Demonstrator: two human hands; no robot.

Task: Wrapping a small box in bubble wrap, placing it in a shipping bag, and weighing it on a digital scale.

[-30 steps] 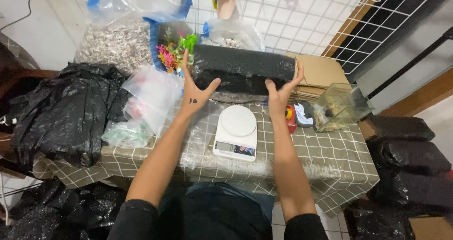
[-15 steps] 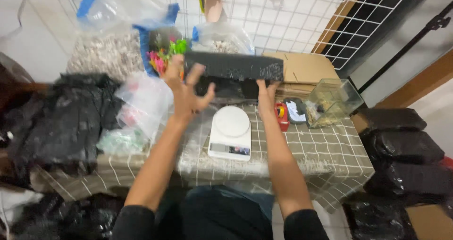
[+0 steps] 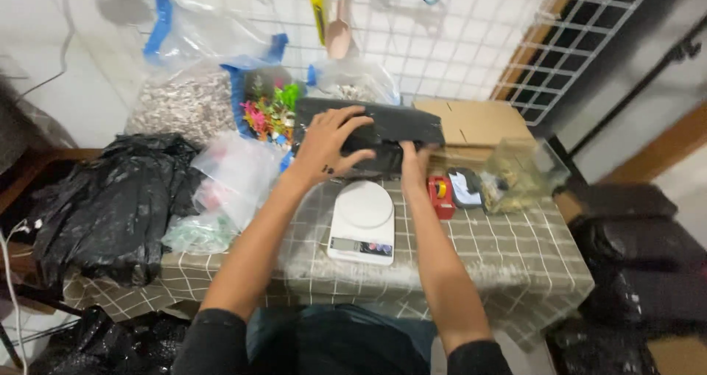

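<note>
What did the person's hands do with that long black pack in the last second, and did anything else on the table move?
The left hand moved from the end of the black pack up onto its top, fingers spread. The right hand slid from the other end to the front, underneath. The pack sits a little lower, on the stack. The white scale, glass tank and bags appear unmoved.
</note>
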